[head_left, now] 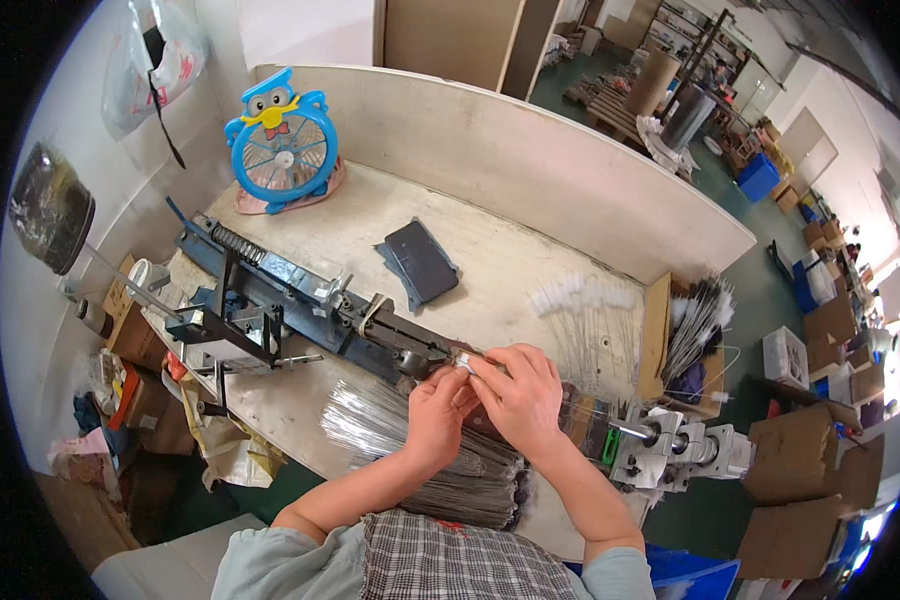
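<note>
My left hand [436, 408] and right hand [518, 390] pinched a small white piece [463, 362] together, just right of the dark jig [300, 305] running leftward across the desk [510, 270].

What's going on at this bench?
A person's left hand and right hand meet over a long dark metal jig, pinching a small white piece at its near end. A bundle of thin wires lies under the forearms; white-tipped wires sit to the right.
</note>
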Demonstrator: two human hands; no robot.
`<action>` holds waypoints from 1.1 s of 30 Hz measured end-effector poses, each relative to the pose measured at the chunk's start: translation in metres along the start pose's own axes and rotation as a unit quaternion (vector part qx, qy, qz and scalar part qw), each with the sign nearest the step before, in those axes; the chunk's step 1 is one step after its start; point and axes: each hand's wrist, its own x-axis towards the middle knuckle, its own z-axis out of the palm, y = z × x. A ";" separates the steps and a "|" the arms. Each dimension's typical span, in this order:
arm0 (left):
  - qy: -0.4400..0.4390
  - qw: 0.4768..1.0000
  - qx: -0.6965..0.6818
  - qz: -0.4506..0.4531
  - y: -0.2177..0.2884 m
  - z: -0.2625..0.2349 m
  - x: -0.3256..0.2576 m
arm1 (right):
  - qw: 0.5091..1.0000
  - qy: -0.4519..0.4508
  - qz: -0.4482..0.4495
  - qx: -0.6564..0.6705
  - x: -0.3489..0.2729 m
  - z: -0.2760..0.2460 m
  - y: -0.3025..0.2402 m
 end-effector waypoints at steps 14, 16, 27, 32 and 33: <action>0.012 1.000 0.005 0.025 -0.002 -0.003 0.000 | 0.998 -0.041 0.000 0.048 -0.003 -0.003 0.000; 0.025 1.000 0.007 0.013 0.001 0.001 -0.001 | 0.998 -0.040 -0.002 0.054 -0.005 -0.001 0.005; 0.031 0.998 -0.053 0.004 0.001 0.000 -0.001 | 0.999 -0.011 0.039 0.028 0.001 0.002 -0.011; -0.009 0.998 -0.053 0.011 -0.007 -0.009 0.003 | 1.000 0.012 0.010 -0.006 -0.009 -0.007 -0.003; 0.003 0.999 -0.035 0.019 -0.002 -0.001 0.000 | 1.000 0.011 0.013 -0.008 -0.010 -0.007 -0.003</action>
